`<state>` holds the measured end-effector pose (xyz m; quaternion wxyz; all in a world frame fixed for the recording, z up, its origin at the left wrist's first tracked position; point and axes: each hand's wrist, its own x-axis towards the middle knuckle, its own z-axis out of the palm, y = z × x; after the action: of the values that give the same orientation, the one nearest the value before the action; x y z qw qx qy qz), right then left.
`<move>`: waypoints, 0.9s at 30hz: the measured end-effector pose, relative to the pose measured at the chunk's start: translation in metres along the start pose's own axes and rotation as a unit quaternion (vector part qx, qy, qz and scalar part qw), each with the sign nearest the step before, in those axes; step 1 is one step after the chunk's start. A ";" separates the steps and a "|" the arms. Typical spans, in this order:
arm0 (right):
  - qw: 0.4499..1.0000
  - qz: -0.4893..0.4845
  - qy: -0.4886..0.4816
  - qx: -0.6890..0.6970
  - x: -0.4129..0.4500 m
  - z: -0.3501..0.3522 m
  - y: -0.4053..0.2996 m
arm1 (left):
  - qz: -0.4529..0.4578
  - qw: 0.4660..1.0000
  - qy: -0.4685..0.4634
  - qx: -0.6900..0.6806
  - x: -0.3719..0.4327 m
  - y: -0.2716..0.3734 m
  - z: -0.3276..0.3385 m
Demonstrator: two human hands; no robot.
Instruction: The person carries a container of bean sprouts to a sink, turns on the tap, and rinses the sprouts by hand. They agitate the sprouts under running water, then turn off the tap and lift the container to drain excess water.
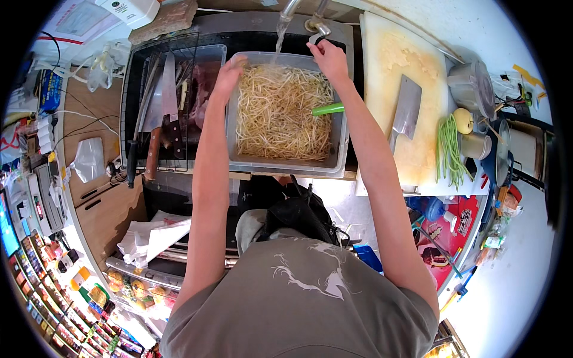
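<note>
A clear plastic tub [342,152] of bean sprouts [284,114] sits in the black sink, and water runs into it from the metal faucet [286,13]. At the tub's upper left corner, my left hand [230,76] rests on the rim, its fingertips blurred. My right hand [330,57] is up by the second tap [318,27], thumb and fingers closed around a dark, ring-like part below its spout. A green handle [327,109] sticks out over the sprouts beside my right forearm.
Left of the tub, a wire rack [179,170] holds knives and a sharpening steel [132,156], with raw meat [201,100] in a container beneath. To the right, a cleaver [406,107] lies on a worn cutting board [389,58], near long green beans [450,152] and lidded containers.
</note>
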<state>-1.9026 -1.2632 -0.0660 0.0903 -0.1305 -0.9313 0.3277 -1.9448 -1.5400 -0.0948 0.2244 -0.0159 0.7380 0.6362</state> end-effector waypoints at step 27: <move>1.000 -0.003 0.007 0.010 -0.006 -0.015 0.002 | 0.022 0.999 -0.025 -0.012 -0.005 0.003 0.008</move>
<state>-1.8931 -1.2552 -0.0563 0.0987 -0.1292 -0.9278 0.3359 -1.9386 -1.5335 -0.0905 0.2288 0.0133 0.7243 0.6502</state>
